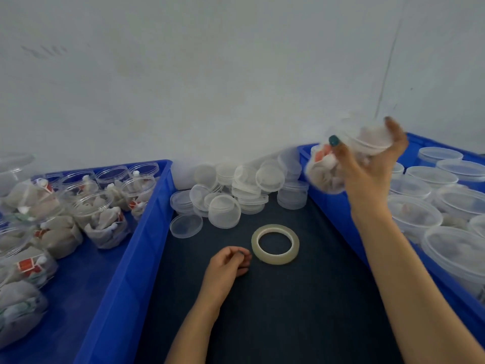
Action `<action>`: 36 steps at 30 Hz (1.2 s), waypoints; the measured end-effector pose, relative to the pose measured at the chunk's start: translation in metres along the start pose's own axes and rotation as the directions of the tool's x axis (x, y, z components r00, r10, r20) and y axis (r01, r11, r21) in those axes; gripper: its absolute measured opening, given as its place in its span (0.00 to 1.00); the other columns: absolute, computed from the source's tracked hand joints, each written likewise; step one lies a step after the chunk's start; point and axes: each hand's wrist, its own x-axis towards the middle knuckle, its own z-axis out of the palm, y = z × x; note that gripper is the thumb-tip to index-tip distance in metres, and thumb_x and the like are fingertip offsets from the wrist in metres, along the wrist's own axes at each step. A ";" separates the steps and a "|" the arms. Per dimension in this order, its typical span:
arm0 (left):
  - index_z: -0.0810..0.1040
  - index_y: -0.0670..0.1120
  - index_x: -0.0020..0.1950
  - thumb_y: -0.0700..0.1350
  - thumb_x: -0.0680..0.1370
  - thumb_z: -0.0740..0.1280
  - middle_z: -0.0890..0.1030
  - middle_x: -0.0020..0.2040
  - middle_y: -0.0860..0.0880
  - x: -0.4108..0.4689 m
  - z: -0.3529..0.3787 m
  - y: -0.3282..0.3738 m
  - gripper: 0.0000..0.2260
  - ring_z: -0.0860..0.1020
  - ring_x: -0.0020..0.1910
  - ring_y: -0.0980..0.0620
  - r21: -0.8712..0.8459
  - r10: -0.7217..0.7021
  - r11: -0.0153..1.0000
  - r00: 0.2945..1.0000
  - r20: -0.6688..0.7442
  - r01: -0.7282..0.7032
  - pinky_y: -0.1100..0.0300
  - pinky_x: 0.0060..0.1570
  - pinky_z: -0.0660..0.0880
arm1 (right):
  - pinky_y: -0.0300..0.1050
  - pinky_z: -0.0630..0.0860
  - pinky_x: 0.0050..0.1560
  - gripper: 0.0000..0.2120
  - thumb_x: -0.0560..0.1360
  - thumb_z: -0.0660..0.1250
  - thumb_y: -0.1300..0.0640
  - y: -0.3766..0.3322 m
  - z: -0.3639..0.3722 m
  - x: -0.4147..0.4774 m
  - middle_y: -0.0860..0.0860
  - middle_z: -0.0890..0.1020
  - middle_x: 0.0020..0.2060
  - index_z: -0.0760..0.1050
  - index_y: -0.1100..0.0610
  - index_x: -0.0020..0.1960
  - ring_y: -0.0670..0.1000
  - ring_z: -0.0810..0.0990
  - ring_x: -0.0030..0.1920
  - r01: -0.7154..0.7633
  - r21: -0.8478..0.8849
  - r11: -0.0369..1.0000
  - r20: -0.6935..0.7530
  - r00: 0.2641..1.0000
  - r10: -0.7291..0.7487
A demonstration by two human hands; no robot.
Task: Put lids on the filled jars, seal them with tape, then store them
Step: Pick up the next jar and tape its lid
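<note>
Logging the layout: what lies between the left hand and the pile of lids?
Head view: only bare dark mat separates the left hand from the lids; the tape roll sits aside.

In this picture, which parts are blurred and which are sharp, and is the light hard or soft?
Head view: the right hand and the jar it holds are smeared by motion blur; the tape roll and the left hand are sharp; the light is soft and even, with no hard shadows.
</note>
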 end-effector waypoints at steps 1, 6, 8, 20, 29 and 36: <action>0.83 0.44 0.51 0.39 0.83 0.63 0.85 0.50 0.48 0.000 0.000 0.000 0.09 0.84 0.49 0.55 0.007 0.004 1.000 1.000 0.001 -0.004 0.67 0.43 0.79 | 0.42 0.67 0.73 0.44 0.70 0.79 0.51 0.004 -0.001 0.012 0.51 0.62 0.74 0.55 0.53 0.75 0.50 0.67 0.73 0.023 -0.075 0.997 -0.072 0.997 -0.029; 0.82 0.44 0.52 0.39 0.83 0.62 0.85 0.49 0.48 0.000 -0.001 -0.003 0.09 0.83 0.46 0.58 0.020 0.025 0.999 1.000 0.016 -0.026 0.67 0.43 0.78 | 0.39 0.62 0.71 0.50 0.67 0.80 0.50 0.031 -0.011 0.040 0.51 0.60 0.76 0.54 0.57 0.79 0.52 0.61 0.75 -0.069 -0.286 0.956 -0.247 0.969 -0.004; 0.82 0.43 0.52 0.39 0.83 0.62 0.85 0.50 0.48 0.001 0.000 -0.002 0.09 0.83 0.46 0.58 0.025 0.032 0.999 0.999 0.019 -0.032 0.67 0.43 0.78 | 0.32 0.60 0.66 0.50 0.67 0.80 0.49 0.041 -0.011 0.047 0.49 0.62 0.75 0.54 0.56 0.79 0.49 0.63 0.73 -0.096 -0.291 0.952 -0.223 0.974 0.030; 0.82 0.41 0.52 0.37 0.83 0.62 0.84 0.50 0.46 -0.001 0.001 -0.003 0.09 0.82 0.47 0.55 0.063 0.055 0.996 0.998 0.020 -0.057 0.68 0.43 0.78 | 0.40 0.62 0.66 0.51 0.72 0.74 0.39 0.057 -0.023 0.070 0.57 0.58 0.76 0.49 0.62 0.79 0.56 0.61 0.76 -0.355 -0.325 0.877 -0.341 0.909 0.241; 0.82 0.43 0.52 0.37 0.83 0.62 0.84 0.50 0.47 0.000 0.000 -0.006 0.09 0.82 0.48 0.55 0.091 0.064 0.994 0.997 0.032 -0.066 0.67 0.45 0.78 | 0.57 0.64 0.73 0.49 0.71 0.76 0.40 0.048 -0.021 0.073 0.56 0.67 0.75 0.55 0.60 0.79 0.61 0.64 0.74 -0.319 -0.596 0.736 -0.304 0.939 0.162; 0.82 0.43 0.51 0.37 0.83 0.61 0.85 0.49 0.47 0.000 0.000 -0.008 0.09 0.82 0.48 0.55 0.107 0.075 0.991 0.996 0.037 -0.079 0.68 0.45 0.78 | 0.59 0.67 0.70 0.49 0.69 0.79 0.50 0.054 -0.019 0.054 0.63 0.69 0.73 0.53 0.61 0.79 0.65 0.67 0.72 -0.338 -0.761 0.554 -0.182 0.930 0.318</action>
